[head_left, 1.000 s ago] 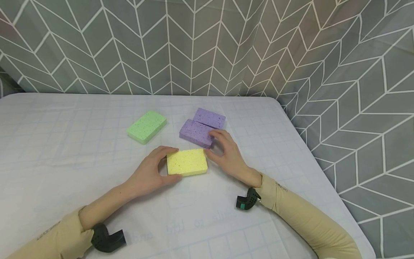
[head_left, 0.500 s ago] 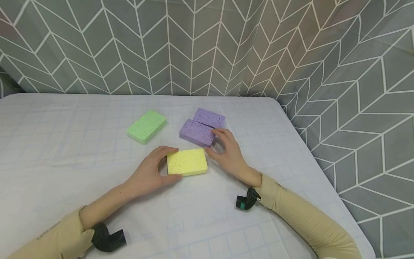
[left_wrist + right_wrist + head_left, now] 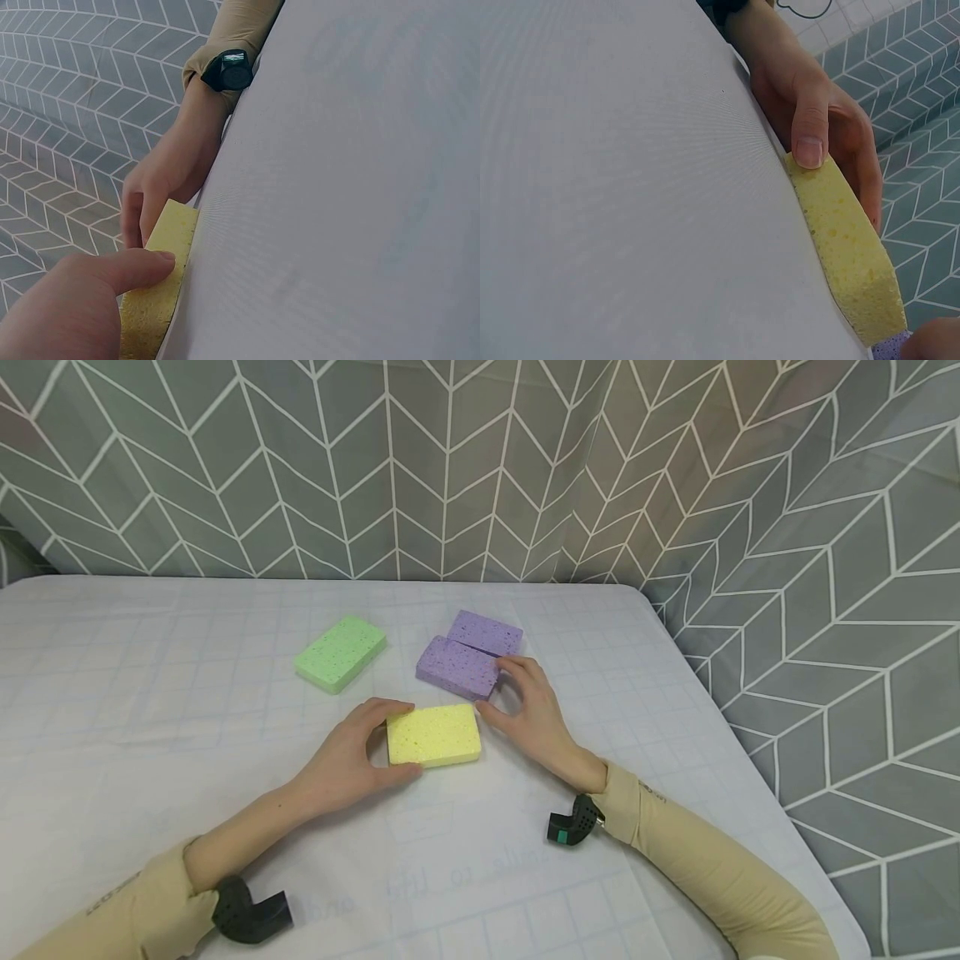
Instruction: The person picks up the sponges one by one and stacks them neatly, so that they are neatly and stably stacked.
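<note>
A yellow sponge (image 3: 433, 736) lies flat on the white-covered table, and my left hand (image 3: 348, 758) grips its left end, fingers on the far edge and thumb on the near edge. In the left wrist view the thumb (image 3: 146, 268) presses against the sponge's side. My right hand (image 3: 536, 718) is bent loosely beside the right end of the nearer purple sponge (image 3: 456, 667). Its fingertips are right at that sponge's back right corner, and its thumb tip is near the front corner, close to the yellow sponge. The right wrist view shows only a bit of that thumb (image 3: 934, 341).
Another purple sponge (image 3: 487, 631) lies directly behind the nearer one. A green sponge (image 3: 341, 653) lies to the left at the back. The table (image 3: 150, 693) ends at a grey chevron-patterned curtain (image 3: 420, 468) behind and on the right.
My right fingertips have slid slightly right and back from the top of the nearer purple sponge to its corner. The left hand and the sponges have hardly moved.
</note>
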### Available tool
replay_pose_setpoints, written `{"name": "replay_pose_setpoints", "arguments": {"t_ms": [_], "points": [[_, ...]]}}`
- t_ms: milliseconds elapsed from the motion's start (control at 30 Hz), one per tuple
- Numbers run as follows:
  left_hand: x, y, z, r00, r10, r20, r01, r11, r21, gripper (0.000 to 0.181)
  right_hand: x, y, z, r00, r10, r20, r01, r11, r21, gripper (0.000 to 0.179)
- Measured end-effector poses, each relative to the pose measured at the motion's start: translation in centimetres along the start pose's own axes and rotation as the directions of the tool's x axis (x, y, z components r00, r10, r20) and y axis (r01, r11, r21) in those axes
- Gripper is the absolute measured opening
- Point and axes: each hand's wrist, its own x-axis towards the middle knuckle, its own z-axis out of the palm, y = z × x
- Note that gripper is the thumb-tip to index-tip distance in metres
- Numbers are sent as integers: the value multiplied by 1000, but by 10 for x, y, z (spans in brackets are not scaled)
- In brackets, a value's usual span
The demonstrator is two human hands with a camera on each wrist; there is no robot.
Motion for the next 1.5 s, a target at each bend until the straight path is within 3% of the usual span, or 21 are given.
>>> {"name": "replay_pose_setpoints", "arguments": {"t_ms": [667, 1233, 1500], "points": [[0, 1, 0, 1000, -12, 5, 12, 1000, -1, 75, 3, 0, -1, 992, 119, 37, -118, 993, -22, 69], [0, 1, -1, 1000, -19, 9, 19, 1000, 13, 75, 4, 1, 0, 989, 139, 59, -138, 990, -13, 70], [0, 1, -1, 1000, -19, 8, 19, 1000, 6, 75, 4, 2, 1, 993, 109, 35, -109, 994, -13, 68]]}}
